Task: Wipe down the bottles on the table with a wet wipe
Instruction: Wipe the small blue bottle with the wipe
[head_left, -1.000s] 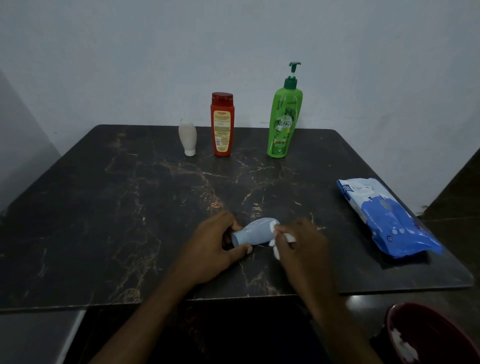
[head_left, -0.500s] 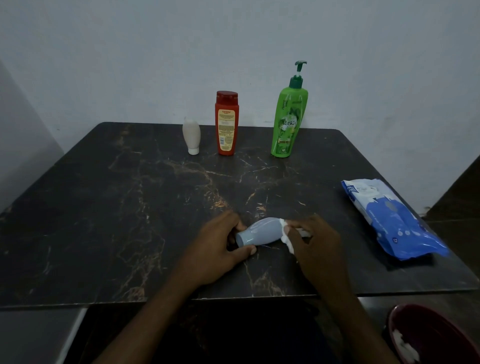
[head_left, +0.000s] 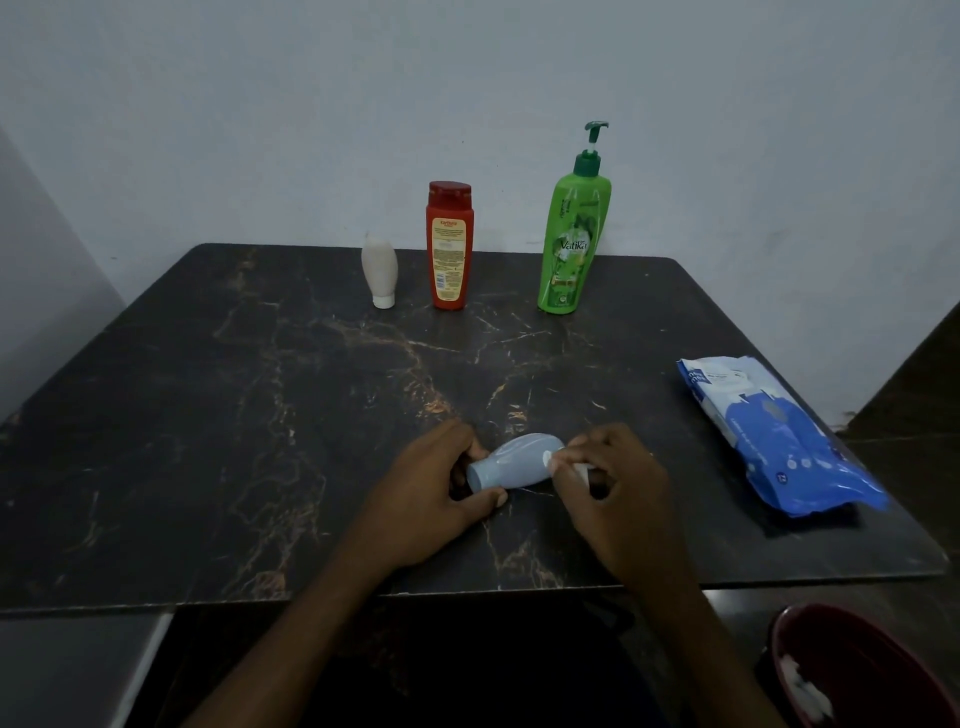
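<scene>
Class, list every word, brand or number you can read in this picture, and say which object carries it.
"Vatika": green pump bottle.
Red bottle: label print too blurred to read.
Wipes pack: print too small to read.
Blue bottle, white tube: no text visible.

My table is black marble-patterned with gold-brown and white veins. Along its far edge: a cream-white tube; a red bottle with a yellow label and darker red cap; a bright green pump bottle with a dark green pump. Near its right edge: a blue-and-white wipe pack. Between my hands: a pale blue bottle and a white wipe. Off the near right corner: a dark red bowl
</scene>
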